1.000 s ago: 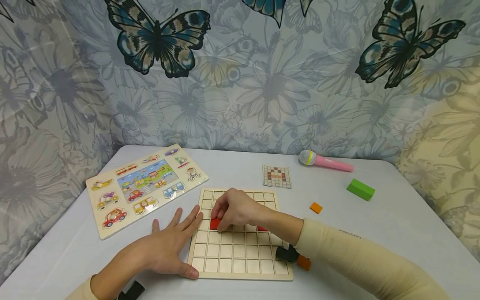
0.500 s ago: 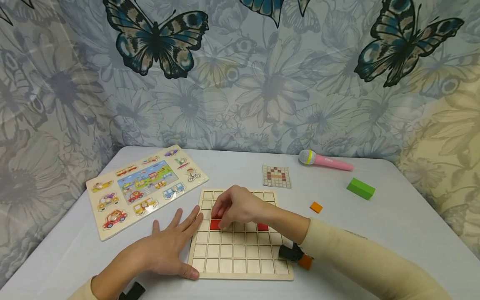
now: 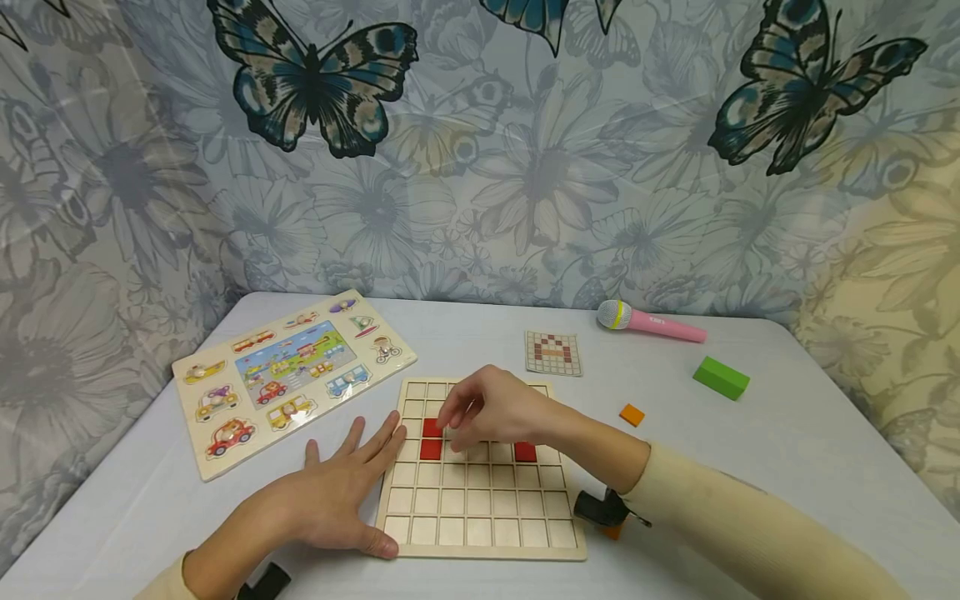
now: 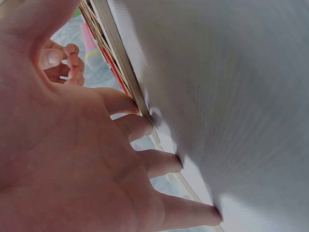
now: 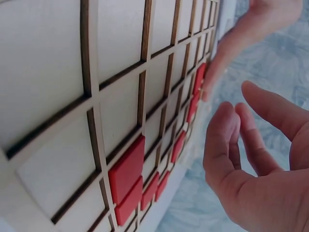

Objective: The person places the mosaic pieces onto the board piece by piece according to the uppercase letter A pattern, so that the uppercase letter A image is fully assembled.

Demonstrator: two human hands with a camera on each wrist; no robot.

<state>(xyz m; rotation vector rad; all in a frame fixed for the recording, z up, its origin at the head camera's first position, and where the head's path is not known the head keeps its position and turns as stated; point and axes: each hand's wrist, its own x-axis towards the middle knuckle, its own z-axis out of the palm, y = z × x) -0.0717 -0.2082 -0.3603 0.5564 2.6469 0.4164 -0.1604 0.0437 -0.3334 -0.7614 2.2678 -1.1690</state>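
Grid board [image 3: 480,501], in from the table's [image 3: 480,337] far edge: seemingly part-filled. Red tiles [image 5: 128,164]: seven visible, in cells toward far edge. Orange tile [image 3: 632,415]: beyond right edge, likely unplaced. Right hand [image 3: 498,411]: released, above board. Left hand [image 3: 337,497]: spread along left edge.

grid board [image 3: 480,533] part-hidden behind right hand [image 3: 498,408], lower orange tile [image 3: 613,532] mostly covered by black wrist camera [image 3: 598,507], top-middle butterfly [image 3: 534,15] cut off, microphone [image 3: 671,327] lettering too small
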